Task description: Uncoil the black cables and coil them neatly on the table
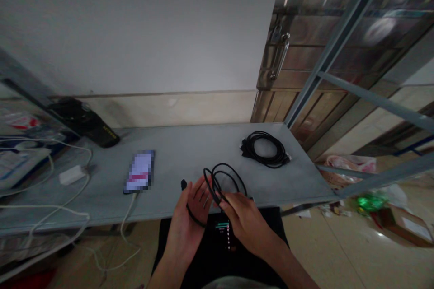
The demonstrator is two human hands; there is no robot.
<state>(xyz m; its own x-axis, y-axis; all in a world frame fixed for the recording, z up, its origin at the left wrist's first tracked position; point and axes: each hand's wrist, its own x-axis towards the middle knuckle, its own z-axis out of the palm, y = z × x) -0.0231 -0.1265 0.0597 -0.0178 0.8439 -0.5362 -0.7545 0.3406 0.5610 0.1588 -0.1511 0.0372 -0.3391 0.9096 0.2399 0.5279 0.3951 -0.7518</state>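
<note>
My left hand [190, 216] is palm up with its fingers extended. One end of a black cable [195, 217] crosses its palm and passes at the thumb. The cable's black plug [183, 184] sticks out beyond that thumb. Closed around loose loops of the same cable is my right hand [242, 221], with the loops rising above its fingers over the table's front edge. A second black cable, coiled into a ring [266, 149], lies on the grey table [190, 149] farther right, apart from both hands.
Left of my hands lies a lit phone [139, 171] with a white cord [127, 216] hanging off the edge. A black bottle [84, 122], a white adapter [72, 174] and tangled white cords sit at far left. Metal frame posts [332, 45] rise at the right, beside a door [288, 49].
</note>
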